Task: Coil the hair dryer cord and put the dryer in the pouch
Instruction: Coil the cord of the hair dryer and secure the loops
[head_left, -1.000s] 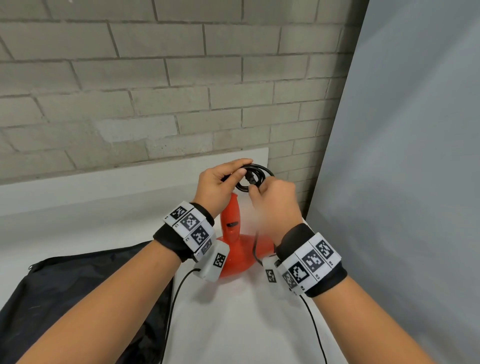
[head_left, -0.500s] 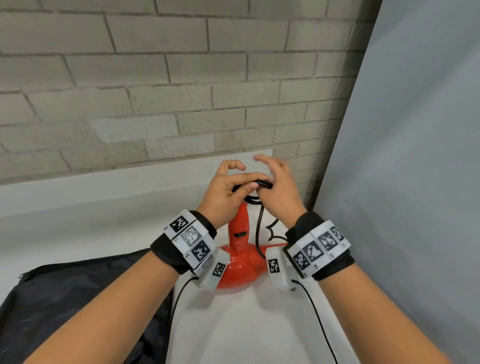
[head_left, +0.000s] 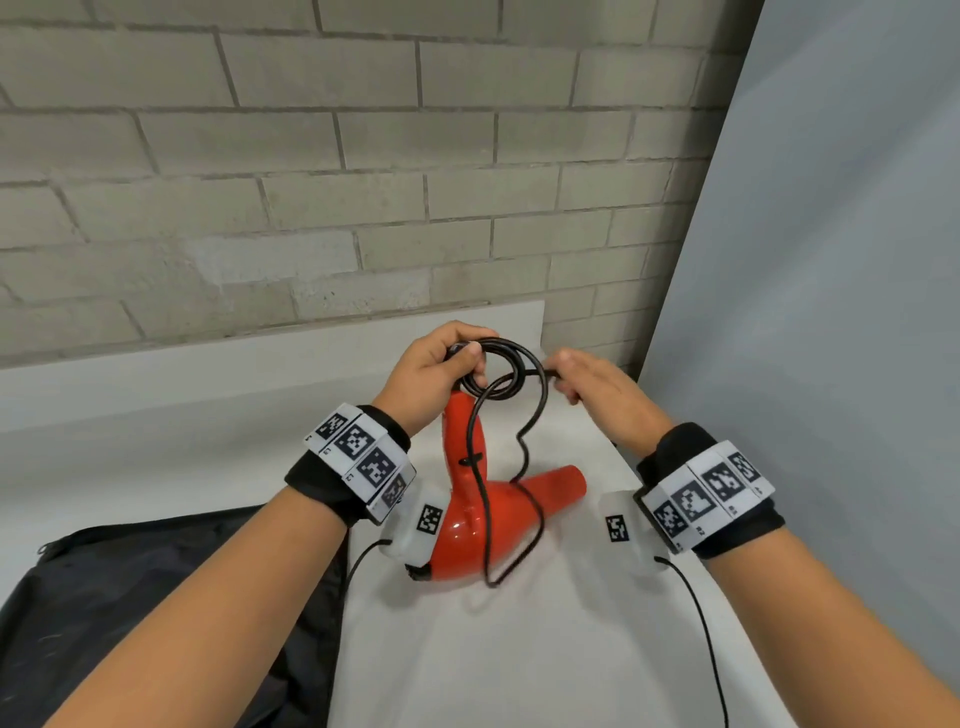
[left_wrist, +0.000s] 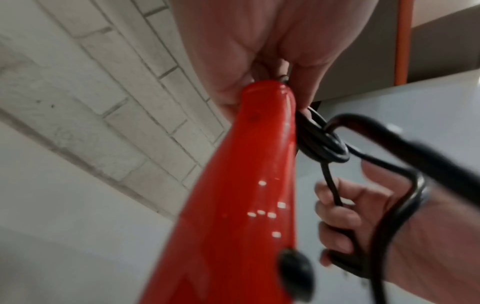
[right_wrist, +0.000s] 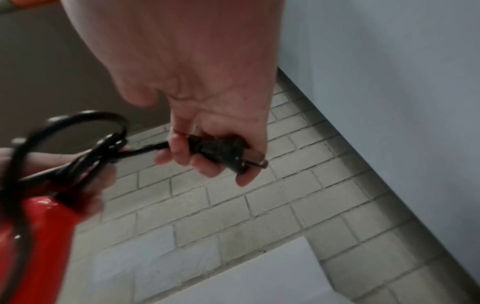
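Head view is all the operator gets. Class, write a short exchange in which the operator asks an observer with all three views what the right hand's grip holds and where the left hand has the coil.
Operator: What is in the right hand?
Observer: The right wrist view shows its grip curled round the black plug.
Operator: Which way does it face?
Observer: Its metal prongs stick out past the little finger, away from the coil.
Operator: And the left hand?
Observer: In the left wrist view, its fingers hold the coil right beside the tip of the red dryer handle.
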